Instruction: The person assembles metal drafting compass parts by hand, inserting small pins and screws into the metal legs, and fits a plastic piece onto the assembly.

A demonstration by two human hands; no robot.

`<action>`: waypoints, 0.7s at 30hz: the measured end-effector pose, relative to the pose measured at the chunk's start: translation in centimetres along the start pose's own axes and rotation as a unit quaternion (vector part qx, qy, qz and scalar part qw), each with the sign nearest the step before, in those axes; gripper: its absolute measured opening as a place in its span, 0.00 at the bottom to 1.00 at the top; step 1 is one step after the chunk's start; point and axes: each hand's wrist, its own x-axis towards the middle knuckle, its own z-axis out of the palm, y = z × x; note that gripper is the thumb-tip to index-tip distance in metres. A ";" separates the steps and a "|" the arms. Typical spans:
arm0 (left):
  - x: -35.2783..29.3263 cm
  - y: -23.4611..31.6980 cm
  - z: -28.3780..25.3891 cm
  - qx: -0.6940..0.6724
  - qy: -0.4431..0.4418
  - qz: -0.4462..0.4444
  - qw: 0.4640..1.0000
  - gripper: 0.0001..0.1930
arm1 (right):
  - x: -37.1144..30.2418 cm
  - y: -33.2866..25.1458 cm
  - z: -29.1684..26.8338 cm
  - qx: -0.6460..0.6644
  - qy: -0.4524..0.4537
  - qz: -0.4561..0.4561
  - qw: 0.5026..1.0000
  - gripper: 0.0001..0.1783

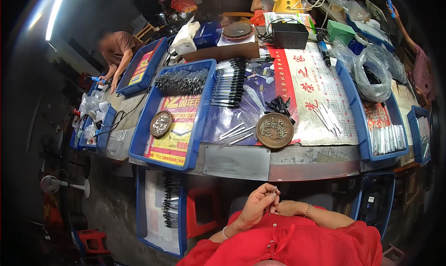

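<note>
Both my hands meet in front of my red top, below the table's near edge. My left hand (259, 204) is closed, with a small thin silvery piece (275, 189) poking up from between thumb and fingers. My right hand (289, 208) rests against it, its fingers mostly hidden behind the left. On the table ahead stands a brown round dish (274, 146) holding many tiny metal parts. Behind it lies a heap of black pen caps (280, 107). Several slim silvery tubes (236, 133) lie left of the dish, and white ones (327, 119) to its right.
A blue tray (202, 112) at left holds clear parts (182, 81) and another brown dish (160, 124). Beside it lies a row of assembled pens (229, 83). Another blue tray (357, 122) stands right. Below are a pen-filled tray (153, 205) and a red stool (200, 215). A person (121, 52) works far left.
</note>
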 end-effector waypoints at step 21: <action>0.7 0.2 -1.1 0.002 0.023 0.000 1.000 0.05 | -2.2 -4.4 -1.9 0.009 0.018 0.096 0.995 0.22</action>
